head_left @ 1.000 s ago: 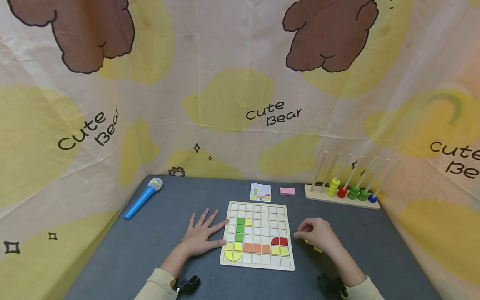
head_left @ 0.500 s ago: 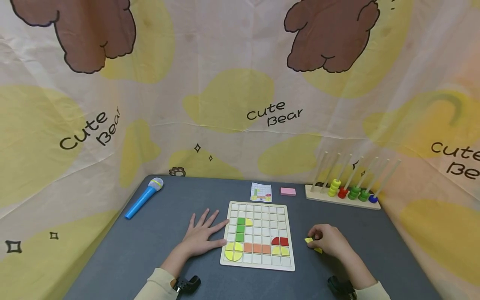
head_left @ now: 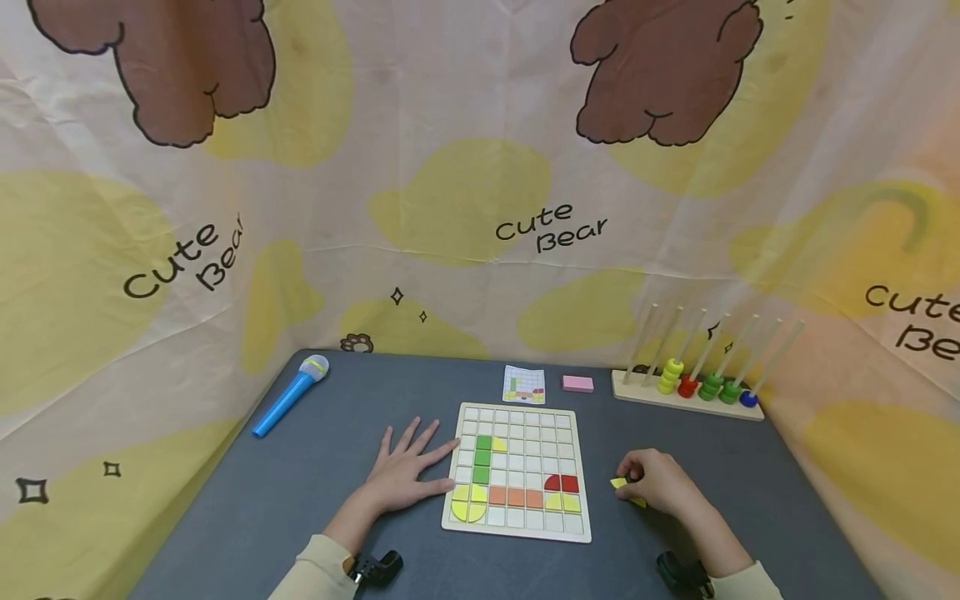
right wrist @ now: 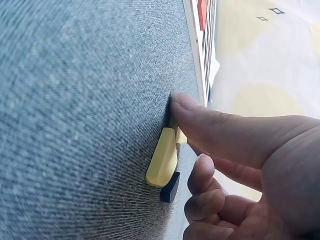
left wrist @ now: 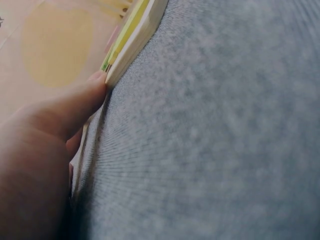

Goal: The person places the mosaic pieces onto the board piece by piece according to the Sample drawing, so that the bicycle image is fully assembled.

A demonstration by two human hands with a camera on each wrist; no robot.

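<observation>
With fingers spread straight on the table, my left hand (head_left: pixel 405 473) touches the left edge of a white grid board (head_left: pixel 517 532) with thumb and index finger. The left wrist view shows the thumb (left wrist: pixel 87 102) against the board's side. On the board sit green tiles (head_left: pixel 482 458), orange tiles (head_left: pixel 515 497), red tiles (head_left: pixel 569 483) and yellow tiles (head_left: pixel 468 501). Right of the board, my right hand (head_left: pixel 655 481) pinches a yellow tile (head_left: pixel 617 482) low at the table, its other fingers curled. Beside it lies another yellow tile (right wrist: pixel 162 157), with a small dark piece (right wrist: pixel 170 188) close by.
Behind the board lie a pattern card (head_left: pixel 524 385) and a pink block (head_left: pixel 577 384). A bead rack (head_left: pixel 688 397) with upright pegs stands at the back right. A blue toy microphone (head_left: pixel 291 396) lies at the left. A printed cloth (head_left: pixel 450 208) hangs behind the table.
My right hand has moved right, away from the board's edge, onto the yellow tiles, then stayed there. The left hand and board have kept their places.
</observation>
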